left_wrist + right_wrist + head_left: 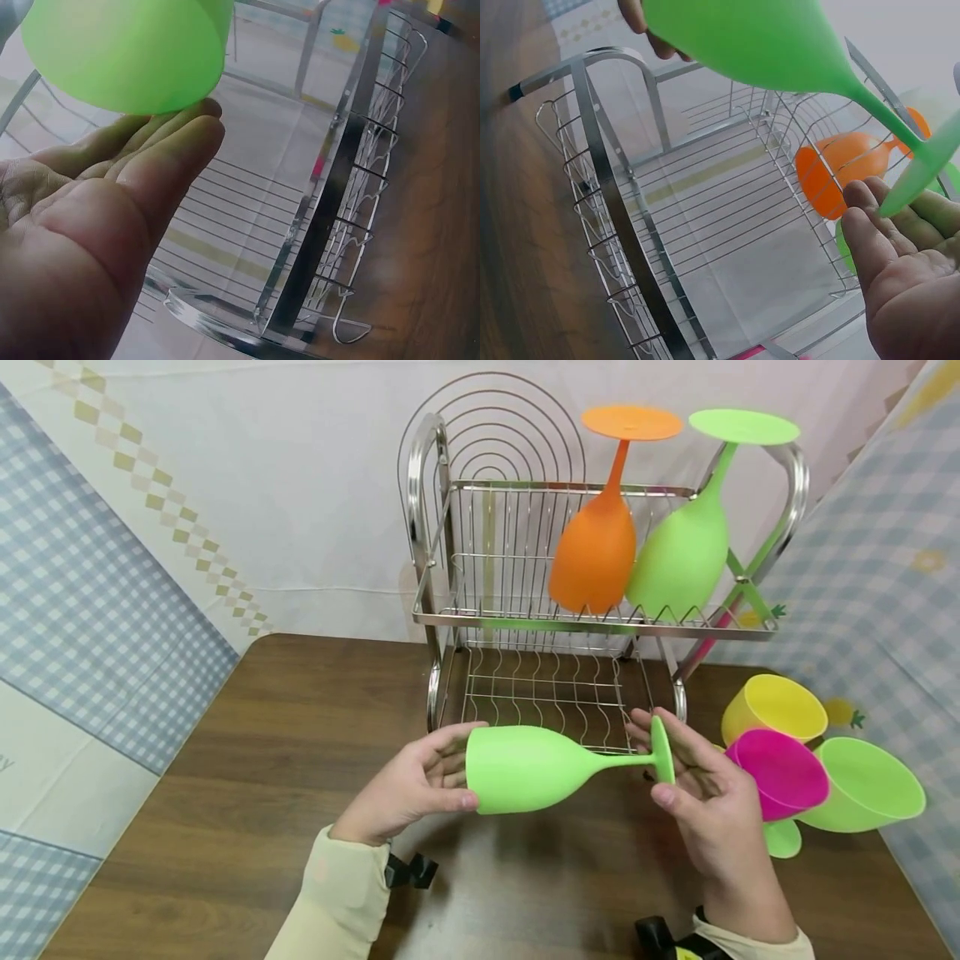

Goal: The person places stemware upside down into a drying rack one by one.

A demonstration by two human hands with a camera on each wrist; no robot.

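Note:
A light green plastic goblet (528, 770) lies sideways in the air between both hands, its bowl to the left and its foot to the right. My left hand (420, 785) holds the bowl at the rim, thumb in front and fingers behind. The foot is held at its edge by my right hand (712, 802), with the thumb near its lower edge and the fingers behind. In the left wrist view the green bowl (135, 56) sits over the fingertips. In the right wrist view the goblet's foot (930, 165) meets the fingers.
Behind the hands stands a two-tier metal dish rack (517, 625). An orange goblet (596, 552) and a green goblet (686, 556) stand upside down on its upper tier. At the right are a yellow cup (776, 706), a magenta cup (780, 774) and another green cup (862, 785) on the wooden table (300, 735).

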